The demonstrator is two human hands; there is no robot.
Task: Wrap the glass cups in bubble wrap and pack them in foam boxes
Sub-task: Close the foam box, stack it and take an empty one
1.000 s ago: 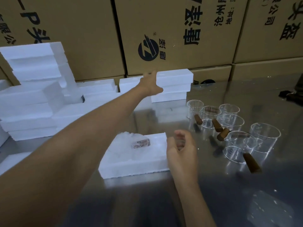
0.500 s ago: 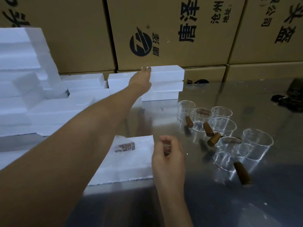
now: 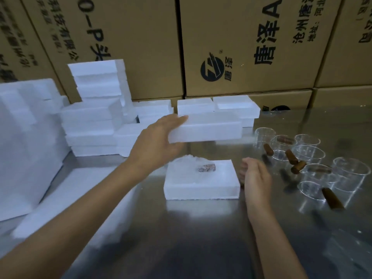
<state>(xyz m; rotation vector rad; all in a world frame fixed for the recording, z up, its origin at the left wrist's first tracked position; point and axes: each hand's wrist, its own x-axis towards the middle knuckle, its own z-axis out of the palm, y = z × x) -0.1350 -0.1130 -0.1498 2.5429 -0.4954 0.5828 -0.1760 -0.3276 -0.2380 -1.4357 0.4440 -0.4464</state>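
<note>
While left hand grips foam lid aloft | right hand loosely curled, empty

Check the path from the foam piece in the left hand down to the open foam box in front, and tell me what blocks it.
Nothing visible blocks it. The left hand holds the foam piece in the air above and behind the foam box, which holds a wrapped cup. The right hand hovers beside the box, off the path.

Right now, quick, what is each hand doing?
Left hand: holds a white foam piece by its end, lifted above the foam box.
Right hand: loosely curled, holding nothing visible.
</note>
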